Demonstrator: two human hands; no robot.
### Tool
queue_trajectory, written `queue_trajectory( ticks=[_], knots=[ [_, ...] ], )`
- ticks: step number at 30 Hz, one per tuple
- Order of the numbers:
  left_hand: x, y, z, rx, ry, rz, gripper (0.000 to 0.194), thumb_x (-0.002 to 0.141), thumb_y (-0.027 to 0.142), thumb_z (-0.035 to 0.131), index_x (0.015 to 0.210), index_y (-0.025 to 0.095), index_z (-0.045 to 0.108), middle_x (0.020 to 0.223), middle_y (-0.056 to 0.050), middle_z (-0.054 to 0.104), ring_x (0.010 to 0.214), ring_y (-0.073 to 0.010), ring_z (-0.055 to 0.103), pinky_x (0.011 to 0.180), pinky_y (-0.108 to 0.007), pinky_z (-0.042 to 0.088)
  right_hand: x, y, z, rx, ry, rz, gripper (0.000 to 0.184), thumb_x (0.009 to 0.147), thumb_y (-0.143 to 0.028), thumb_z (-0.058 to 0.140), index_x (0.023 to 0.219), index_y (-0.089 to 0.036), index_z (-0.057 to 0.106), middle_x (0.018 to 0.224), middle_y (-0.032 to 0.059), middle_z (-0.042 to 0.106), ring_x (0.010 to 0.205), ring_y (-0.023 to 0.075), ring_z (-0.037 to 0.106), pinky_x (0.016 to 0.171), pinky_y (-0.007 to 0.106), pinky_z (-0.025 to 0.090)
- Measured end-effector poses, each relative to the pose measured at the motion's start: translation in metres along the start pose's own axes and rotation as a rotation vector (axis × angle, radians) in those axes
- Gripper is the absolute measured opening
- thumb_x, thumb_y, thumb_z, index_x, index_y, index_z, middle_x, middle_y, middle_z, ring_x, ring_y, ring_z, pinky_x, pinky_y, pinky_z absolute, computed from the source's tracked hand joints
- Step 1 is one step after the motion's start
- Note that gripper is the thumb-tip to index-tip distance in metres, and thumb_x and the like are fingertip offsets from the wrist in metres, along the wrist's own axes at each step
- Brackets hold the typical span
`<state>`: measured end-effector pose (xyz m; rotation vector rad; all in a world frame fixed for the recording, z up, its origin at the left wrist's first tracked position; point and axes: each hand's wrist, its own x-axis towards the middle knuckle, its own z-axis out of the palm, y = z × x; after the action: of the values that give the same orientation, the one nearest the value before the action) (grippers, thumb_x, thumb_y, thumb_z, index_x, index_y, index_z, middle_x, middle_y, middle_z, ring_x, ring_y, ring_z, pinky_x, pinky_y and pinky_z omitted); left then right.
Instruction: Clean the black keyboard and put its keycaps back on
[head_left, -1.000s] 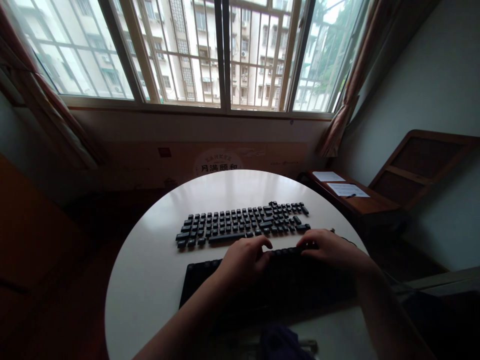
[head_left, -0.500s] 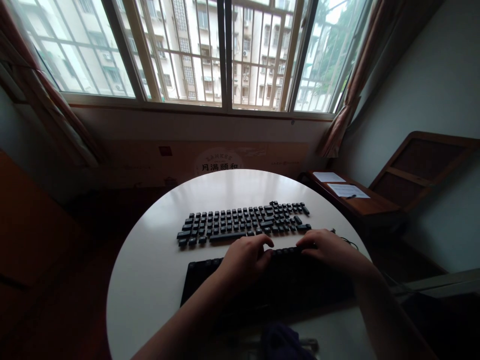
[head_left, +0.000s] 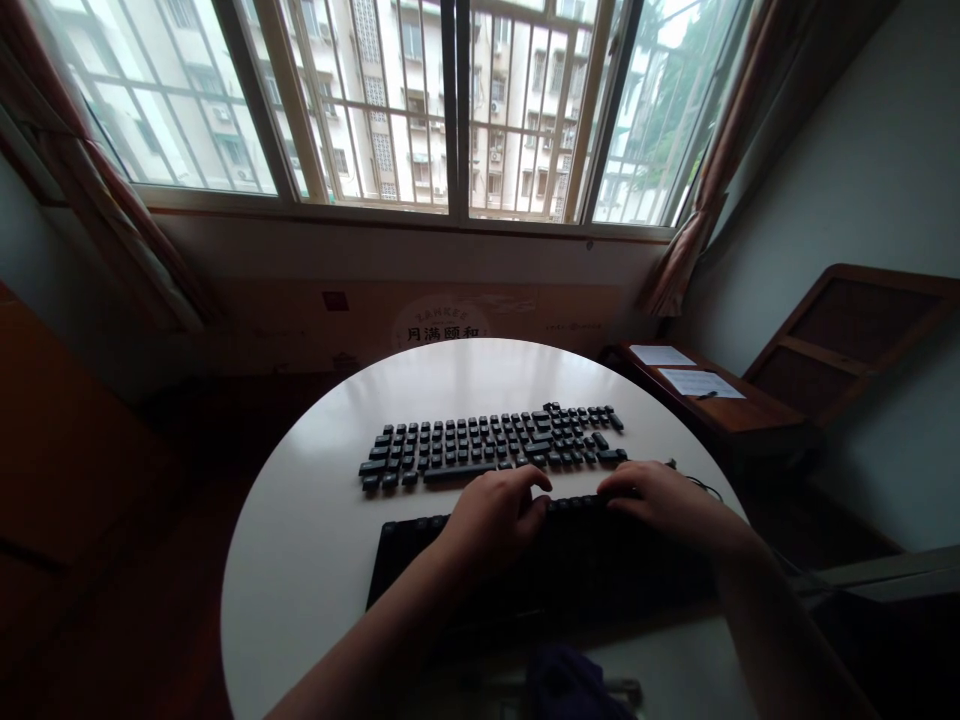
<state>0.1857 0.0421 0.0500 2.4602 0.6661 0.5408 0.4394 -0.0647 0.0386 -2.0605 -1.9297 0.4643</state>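
Keyboard, black and deep in shadow, lies on the near half of a round white surface, a short row of keys showing along its far edge. I see the left hand over that edge, its fingers curled, with a small gap between index finger and thumb. The right hand is at the same edge, fingers bent down beside the row; I cannot tell whether they pinch anything. Beyond both hands, loose black keycaps lie in rows, with a thin cable to the right. A dark purple item sits nearest me. Off to the right, papers and a pen rest on a wooden piece of furniture.
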Motion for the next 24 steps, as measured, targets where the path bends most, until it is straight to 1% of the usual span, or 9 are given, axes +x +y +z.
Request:
queue_trajectory(
  ticks=[4, 9, 17, 24],
  knots=[
    [0.0007, 0.0, -0.0004, -0.002, -0.002, 0.003, 0.019, 0.09, 0.026, 0.058, 0.104, 0.023, 0.07, 0.075, 0.0, 0.07, 0.071, -0.0179, 0.065, 0.067, -0.026, 0.044, -0.0006, -0.0001, 0.0, -0.014, 0.006, -0.005, 0.026, 0.088, -0.03, 0.062, 0.108, -0.025, 0.077, 0.11, 0.007, 0.074, 0.103, 0.0271, 0.066, 0.095, 0.037, 0.048],
    [0.0009, -0.0002, 0.0008, 0.011, -0.013, 0.001, 0.02, 0.089, 0.026, 0.059, 0.105, 0.023, 0.07, 0.078, -0.001, 0.071, 0.072, -0.0183, 0.064, 0.067, -0.027, 0.044, 0.0005, 0.0017, 0.0007, 0.013, -0.029, -0.028, 0.026, 0.09, -0.034, 0.061, 0.108, -0.025, 0.077, 0.11, 0.0066, 0.073, 0.103, 0.0259, 0.065, 0.095, 0.036, 0.048],
    [0.0005, 0.001, -0.0007, 0.014, -0.018, 0.001, 0.02, 0.09, 0.027, 0.058, 0.105, 0.023, 0.07, 0.076, -0.001, 0.071, 0.072, -0.0187, 0.065, 0.067, -0.027, 0.044, 0.0002, 0.003, 0.0015, 0.008, -0.007, 0.003, 0.027, 0.09, -0.035, 0.06, 0.108, -0.024, 0.077, 0.112, 0.0078, 0.073, 0.106, 0.0276, 0.065, 0.098, 0.038, 0.048],
    [-0.0003, 0.0002, -0.0005, 0.018, -0.005, 0.01, 0.02, 0.09, 0.027, 0.058, 0.105, 0.023, 0.071, 0.078, -0.002, 0.072, 0.073, -0.0187, 0.066, 0.068, -0.027, 0.046, 0.0014, -0.0034, 0.0034, -0.03, 0.005, 0.039, 0.026, 0.085, -0.031, 0.064, 0.106, -0.027, 0.078, 0.109, 0.0062, 0.074, 0.101, 0.0268, 0.067, 0.094, 0.037, 0.049]
  ],
)
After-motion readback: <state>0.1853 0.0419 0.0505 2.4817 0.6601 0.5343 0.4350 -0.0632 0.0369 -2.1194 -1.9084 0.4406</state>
